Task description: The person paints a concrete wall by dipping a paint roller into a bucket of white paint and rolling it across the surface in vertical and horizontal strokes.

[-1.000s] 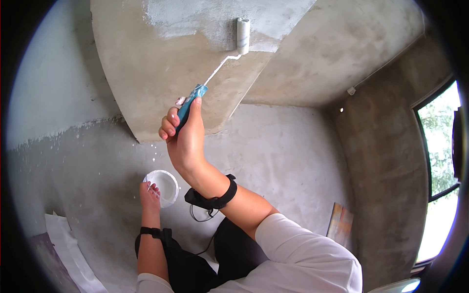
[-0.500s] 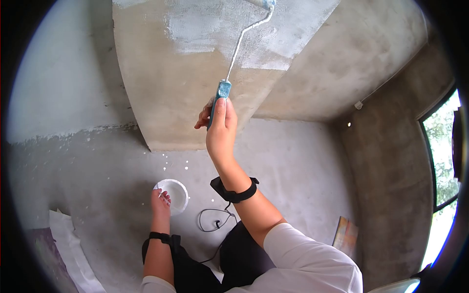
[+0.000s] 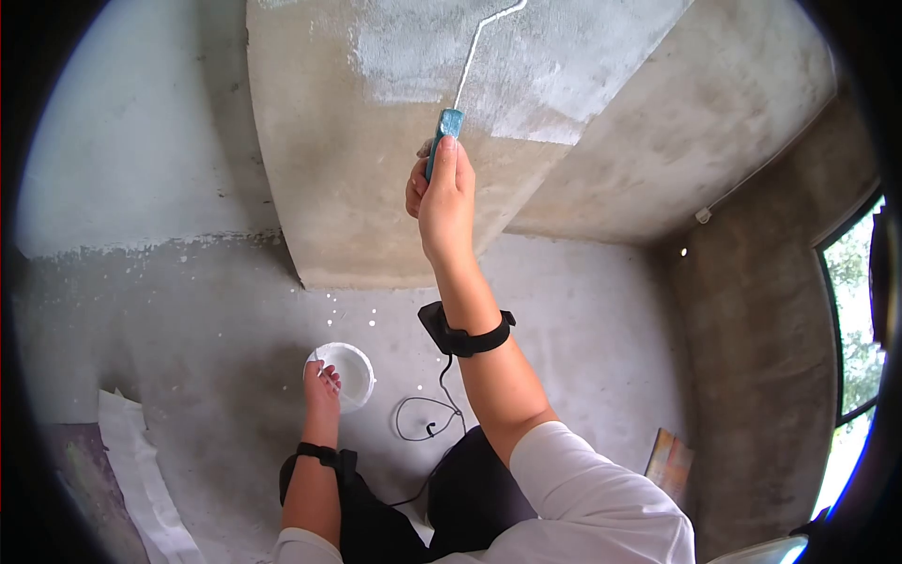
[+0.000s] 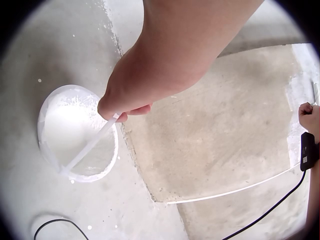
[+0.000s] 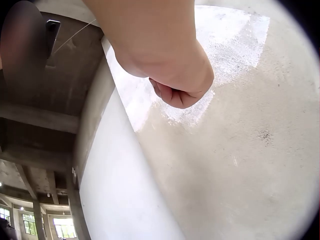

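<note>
My right hand (image 3: pixel 445 209) grips the blue handle of a paint roller (image 3: pixel 452 122), thumb along it. The roller's white-coated wire frame reaches up past the top edge of the head view, and its sleeve is out of sight. Behind it stands a wall panel (image 3: pixel 366 197), beige below and streaked with white paint (image 3: pixel 413 61) above. Low on the left, my left hand (image 3: pixel 321 390) holds a bucket (image 3: pixel 372 383) by its pale bail handle (image 4: pixel 91 145). White paint (image 4: pixel 67 125) lies inside the bucket, as the left wrist view shows. In the right wrist view my curled fingers hide the roller.
A black cable (image 3: pixel 399 418) loops over the grey floor beside my legs. White paint drops dot the floor by the panel's foot. At lower left lies a white sheet (image 3: pixel 141 470), and a brownish board (image 3: pixel 669 461) leans at right. A window (image 3: pixel 850 310) is in the right wall.
The roller has risen along the panel, its sleeve leaving the top of the head view. My right arm has straightened upward. The head view has shifted; my left hand keeps its hold on the bucket.
</note>
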`<state>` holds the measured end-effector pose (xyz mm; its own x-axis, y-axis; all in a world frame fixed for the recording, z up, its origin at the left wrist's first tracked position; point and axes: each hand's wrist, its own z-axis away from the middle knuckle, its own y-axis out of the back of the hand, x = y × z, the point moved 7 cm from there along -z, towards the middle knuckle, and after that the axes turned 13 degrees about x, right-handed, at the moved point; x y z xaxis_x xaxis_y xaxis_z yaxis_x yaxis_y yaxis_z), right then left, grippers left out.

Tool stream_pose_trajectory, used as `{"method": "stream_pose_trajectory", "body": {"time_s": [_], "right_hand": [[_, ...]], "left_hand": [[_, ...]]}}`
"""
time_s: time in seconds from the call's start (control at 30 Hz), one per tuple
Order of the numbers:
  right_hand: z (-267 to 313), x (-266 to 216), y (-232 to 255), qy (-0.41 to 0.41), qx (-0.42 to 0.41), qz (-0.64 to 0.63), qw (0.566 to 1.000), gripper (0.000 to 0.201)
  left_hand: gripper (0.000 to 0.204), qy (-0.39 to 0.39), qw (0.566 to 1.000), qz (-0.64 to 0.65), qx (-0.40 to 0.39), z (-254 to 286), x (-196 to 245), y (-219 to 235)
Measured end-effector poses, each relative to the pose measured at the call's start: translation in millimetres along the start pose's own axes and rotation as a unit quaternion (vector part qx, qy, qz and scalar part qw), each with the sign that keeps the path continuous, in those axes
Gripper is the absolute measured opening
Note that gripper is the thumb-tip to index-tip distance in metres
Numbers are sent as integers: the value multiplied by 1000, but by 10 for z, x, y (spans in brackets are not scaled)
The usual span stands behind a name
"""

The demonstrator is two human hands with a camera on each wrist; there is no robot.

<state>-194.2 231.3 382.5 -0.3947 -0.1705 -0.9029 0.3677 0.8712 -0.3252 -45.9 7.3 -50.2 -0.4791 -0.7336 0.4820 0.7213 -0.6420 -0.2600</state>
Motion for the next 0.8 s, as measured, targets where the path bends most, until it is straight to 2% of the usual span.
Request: {"method": "stream_pose_trajectory", "body": {"time_s": [0.2, 0.43, 0.57, 0.73, 0.8], "right_hand": [[54, 365, 204, 16, 32, 67, 997, 35], [273, 1076, 519, 10, 11, 95, 995, 36], [404, 1389, 708, -44, -8, 81, 996, 35], [406, 1180, 704, -82, -44, 32, 995, 34], [323, 938, 676, -8, -30, 88, 996, 34]], "left_hand": [[28, 0, 1000, -5, -3, 43, -1, -26], [24, 3, 1000, 7, 2, 17, -23, -3], [28, -2, 1000, -1, -1, -4, -23, -17], [29, -4, 1000, 4, 2, -32, -27, -16], [29, -5, 1000, 5, -4, -21, -32, -30]]}}
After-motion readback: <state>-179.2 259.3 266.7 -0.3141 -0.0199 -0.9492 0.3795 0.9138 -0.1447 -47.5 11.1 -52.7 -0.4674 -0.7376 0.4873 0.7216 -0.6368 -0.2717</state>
